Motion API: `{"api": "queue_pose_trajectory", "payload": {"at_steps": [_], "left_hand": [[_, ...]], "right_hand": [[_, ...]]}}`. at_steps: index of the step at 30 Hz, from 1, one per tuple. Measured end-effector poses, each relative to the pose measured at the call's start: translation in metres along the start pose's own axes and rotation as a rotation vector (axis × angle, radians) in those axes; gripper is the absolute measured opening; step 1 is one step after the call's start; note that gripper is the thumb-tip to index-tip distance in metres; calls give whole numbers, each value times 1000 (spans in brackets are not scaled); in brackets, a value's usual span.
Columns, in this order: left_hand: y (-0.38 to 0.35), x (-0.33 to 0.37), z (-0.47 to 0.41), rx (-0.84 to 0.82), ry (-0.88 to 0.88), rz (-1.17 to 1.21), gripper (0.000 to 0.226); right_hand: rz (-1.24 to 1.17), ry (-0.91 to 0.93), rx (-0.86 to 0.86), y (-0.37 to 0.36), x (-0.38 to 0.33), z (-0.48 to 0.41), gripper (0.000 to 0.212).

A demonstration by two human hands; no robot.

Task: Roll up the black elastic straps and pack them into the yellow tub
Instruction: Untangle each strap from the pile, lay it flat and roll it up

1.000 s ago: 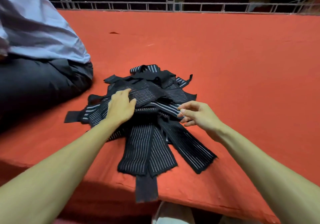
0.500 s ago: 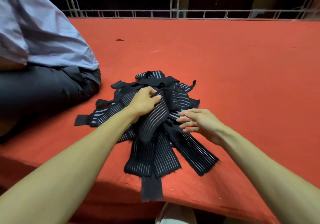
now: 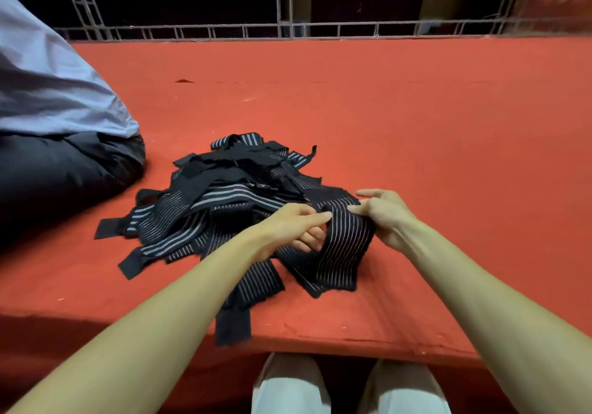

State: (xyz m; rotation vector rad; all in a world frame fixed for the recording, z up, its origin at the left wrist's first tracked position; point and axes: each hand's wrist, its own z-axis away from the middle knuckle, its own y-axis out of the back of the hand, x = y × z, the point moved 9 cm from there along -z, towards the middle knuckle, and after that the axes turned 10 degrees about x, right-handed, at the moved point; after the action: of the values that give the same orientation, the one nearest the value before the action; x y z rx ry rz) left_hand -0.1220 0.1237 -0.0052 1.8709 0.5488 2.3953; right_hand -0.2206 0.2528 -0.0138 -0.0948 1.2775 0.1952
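At the far left a second person sits on the red-covered table, in a pale blue shirt and dark trousers, just beside the heap. The pile of black elastic straps lies loose and unrolled in the middle of the table near its front edge, the striped lengths crossing one another, and one plain black strap end hangs over that edge. The left hand reaches across the near side of the pile with its fingers curled, pinching the left edge of a single striped strap. That strap is raised a little above the heap and drapes down toward the wearer, its lower end resting on other straps. The right hand pinches the strap's upper right edge between thumb and fingers, one finger held straight out above. To the right the red cloth runs on bare, and a metal truss rail borders the far side.
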Motion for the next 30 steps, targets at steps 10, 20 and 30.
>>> {"api": "queue_pose_trajectory", "payload": {"at_steps": [10,20,30], "left_hand": [[58,18,-25,533,-302,-491,19],[87,-9,-101,477,-550,-1075,52],[87,-67,-115,595,-544,-1085,48]], "right_hand": [[718,193,6,23,22,-26,25],[989,552,45,-44,-10,-67,39],[860,628,-173,-137,5,-122,37]]}}
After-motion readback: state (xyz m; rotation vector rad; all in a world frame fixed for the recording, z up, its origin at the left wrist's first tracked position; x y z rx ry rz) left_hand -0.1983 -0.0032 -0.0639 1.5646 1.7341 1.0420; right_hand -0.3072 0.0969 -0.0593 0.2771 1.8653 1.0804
